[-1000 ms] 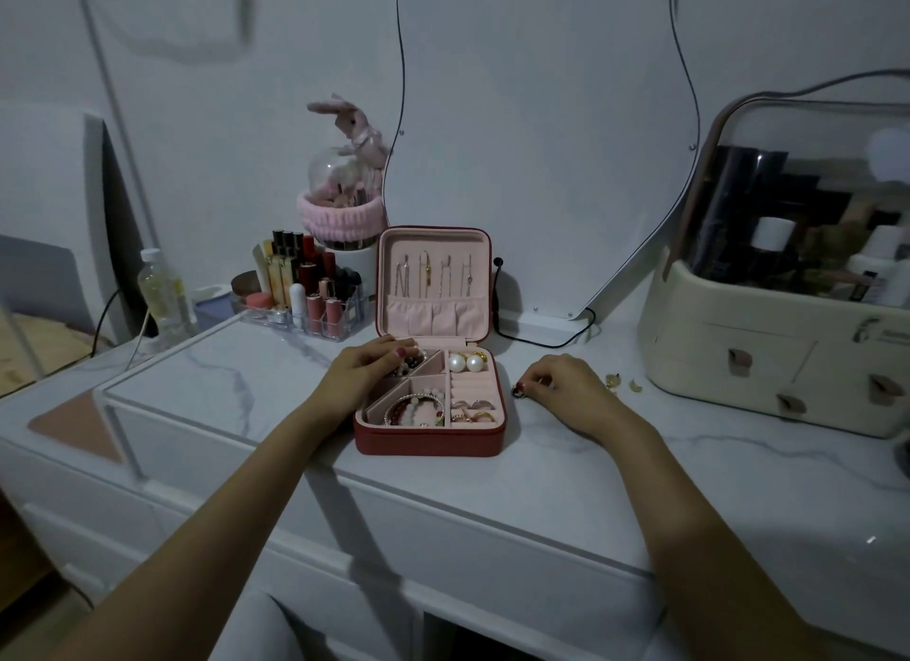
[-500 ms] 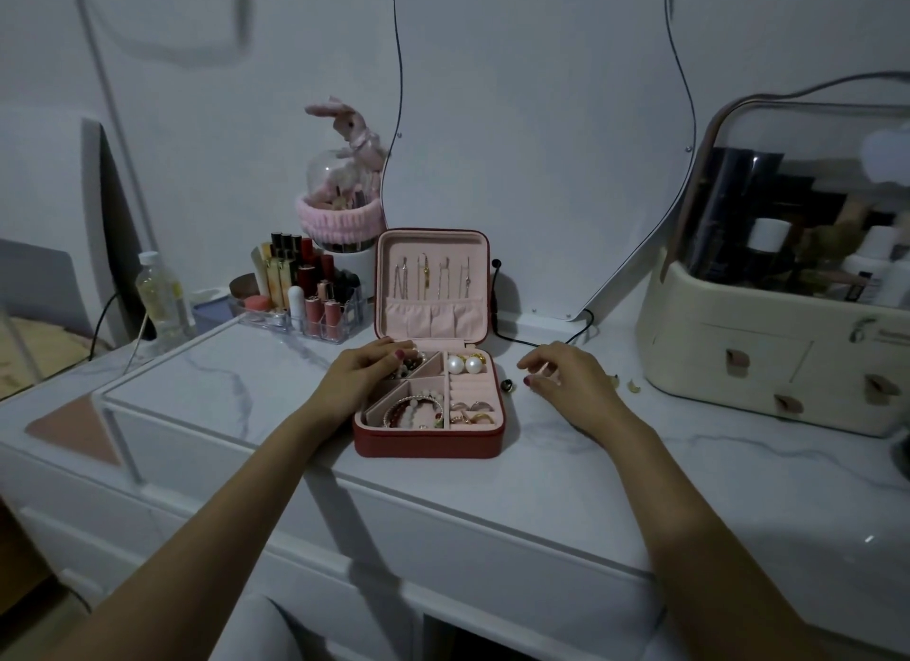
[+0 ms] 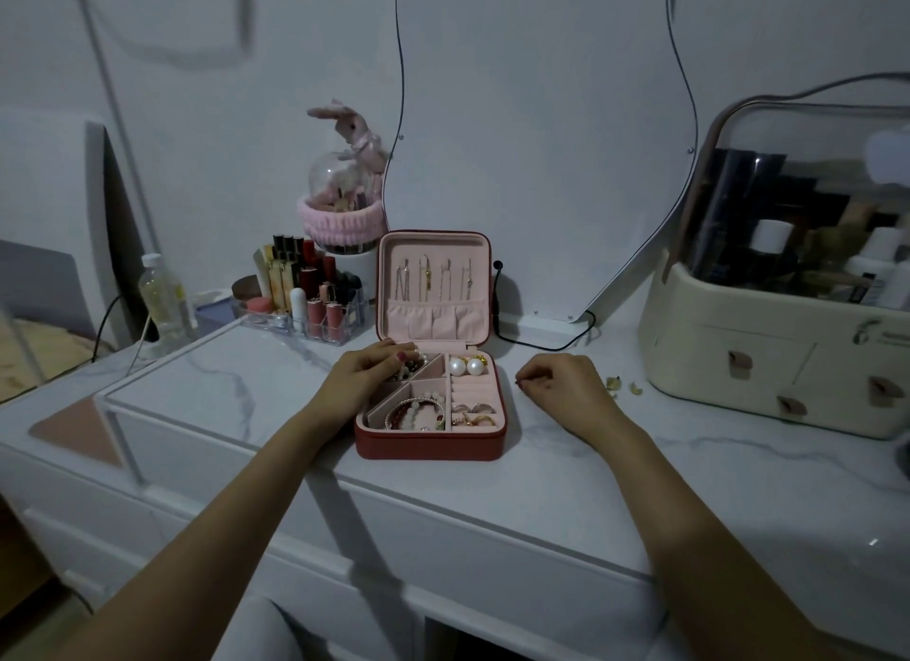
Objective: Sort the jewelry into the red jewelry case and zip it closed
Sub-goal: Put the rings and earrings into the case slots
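The red jewelry case lies open on the marble top, its pink lid upright with necklaces hanging inside. Pearl earrings, rings and beaded bracelets fill its compartments. My left hand rests on the back-left compartment, fingers curled over dark beads. My right hand lies on the table just right of the case, its fingertips pinched on something tiny. Two small gold earrings lie on the table to the right of that hand.
A cream cosmetics organiser with a clear lid stands at the right. A clear lipstick rack and a pink bunny dome stand behind the case to the left. A wavy mirror leans on the wall, its black cable trailing behind the case.
My right hand's fingers reached toward a small dark piece beside the case and have closed into a pinch; that piece no longer shows on the table. The left hand has stayed put.
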